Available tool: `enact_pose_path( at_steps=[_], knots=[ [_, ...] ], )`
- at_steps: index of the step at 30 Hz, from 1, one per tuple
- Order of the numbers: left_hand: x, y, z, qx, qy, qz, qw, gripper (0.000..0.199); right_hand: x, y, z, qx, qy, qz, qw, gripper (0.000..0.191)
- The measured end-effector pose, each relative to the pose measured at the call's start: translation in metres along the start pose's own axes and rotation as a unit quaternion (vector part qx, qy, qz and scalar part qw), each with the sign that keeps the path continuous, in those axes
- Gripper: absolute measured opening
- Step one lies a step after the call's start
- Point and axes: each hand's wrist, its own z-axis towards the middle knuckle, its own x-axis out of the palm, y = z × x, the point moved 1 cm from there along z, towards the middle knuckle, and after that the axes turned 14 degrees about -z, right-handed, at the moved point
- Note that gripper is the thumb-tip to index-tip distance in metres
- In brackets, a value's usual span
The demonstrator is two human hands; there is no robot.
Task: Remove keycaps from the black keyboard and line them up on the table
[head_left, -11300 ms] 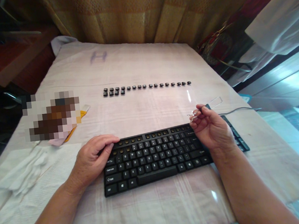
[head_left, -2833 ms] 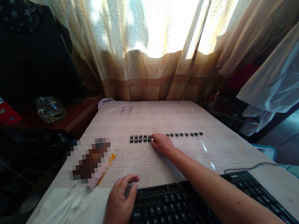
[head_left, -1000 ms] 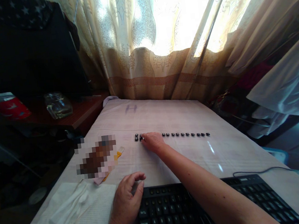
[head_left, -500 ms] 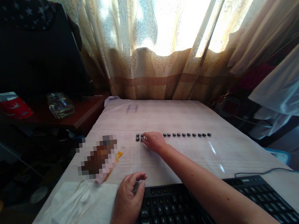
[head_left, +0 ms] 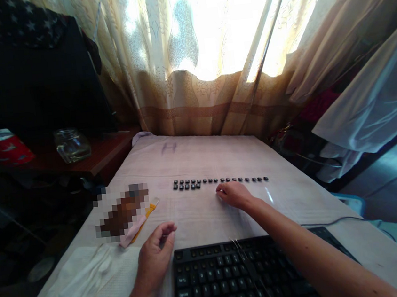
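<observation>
My right hand (head_left: 234, 195) hovers over the white cloth just in front of the rows of keycaps, its fingers loosely curled and nothing visible between them. Black keycaps stand in two lines: a long back row (head_left: 210, 181) and a shorter front row (head_left: 187, 186) at its left end. My left hand (head_left: 155, 247) lies beside the left edge of a black keyboard (head_left: 212, 274), thumb and curved fingers apart, holding nothing. Across the keyboard lies a dark tool with thin metal wires (head_left: 249, 267), which looks like a keycap puller. My right forearm hides part of the keyboard.
A crumpled white cloth (head_left: 86, 280) lies at the near left. Beyond it are a blurred-out patch (head_left: 123, 213) and a yellow strip (head_left: 150, 211). A glass jar (head_left: 72, 145) stands on the brown side table (head_left: 103, 156). The keyboard cable (head_left: 334, 220) runs right.
My right hand has moved right and back from the left end of the keycap rows, uncovering several keycaps there. My left hand stays by the keyboard. The view has shifted slightly.
</observation>
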Motion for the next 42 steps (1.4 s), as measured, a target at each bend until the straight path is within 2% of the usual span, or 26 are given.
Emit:
enact_pose_path(
  at_steps=[4,7,11,14,24,33,38,42],
  knots=[
    [-0.002,-0.002,0.032,-0.011,0.013,0.089,0.996,0.028,0.013,-0.01,-0.011,-0.02,0.006,0.036,0.999,0.023],
    [-0.001,-0.01,0.072,0.021,0.044,0.231,0.972,0.031,0.022,-0.013,-0.012,0.001,0.001,0.066,0.998,0.022],
    [0.006,-0.014,0.126,0.033,0.064,0.275,0.959,0.032,0.029,-0.01,-0.012,0.039,-0.012,0.091,0.995,0.02],
    [0.013,-0.01,0.147,0.035,0.089,0.294,0.951,0.033,0.031,-0.007,-0.014,0.06,-0.023,0.101,0.993,0.019],
    [0.022,-0.005,0.158,0.032,0.13,0.341,0.931,0.028,0.034,-0.005,-0.017,0.068,-0.047,0.119,0.99,0.018],
    [0.021,0.001,0.16,0.04,0.13,0.338,0.931,0.024,0.031,-0.005,-0.01,0.065,-0.036,0.133,0.988,0.02],
    [0.02,0.006,0.161,0.048,0.126,0.326,0.936,0.029,0.026,0.012,0.012,0.025,-0.033,0.157,0.987,0.033],
    [0.019,0.009,0.161,0.052,0.117,0.318,0.939,0.03,0.023,0.033,0.029,0.003,-0.034,0.159,0.987,0.035]
  ],
)
